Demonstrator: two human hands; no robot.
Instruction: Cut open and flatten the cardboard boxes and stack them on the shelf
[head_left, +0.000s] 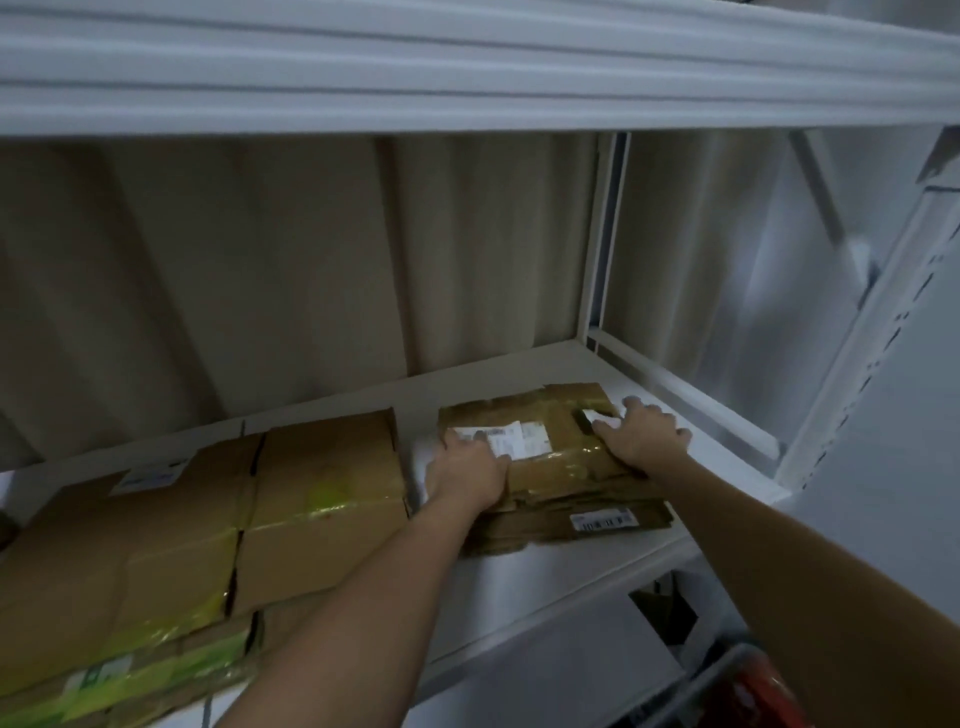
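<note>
Flattened boxes (550, 467) stacked on shelf (519, 582) — long axis front-to-back, left hand (467, 475) and right hand (641, 434) pressing flat, grip open

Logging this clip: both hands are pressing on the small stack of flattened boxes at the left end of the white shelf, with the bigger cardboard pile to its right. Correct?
Not quite. In the head view, the left hand and right hand do press on the small stack of flattened boxes, but it lies toward the right end of the white shelf; the bigger cardboard pile is to its left.

Both forearms bare, no sleeves; left grip (470, 475), right grip (644, 434) ungloved.
</note>
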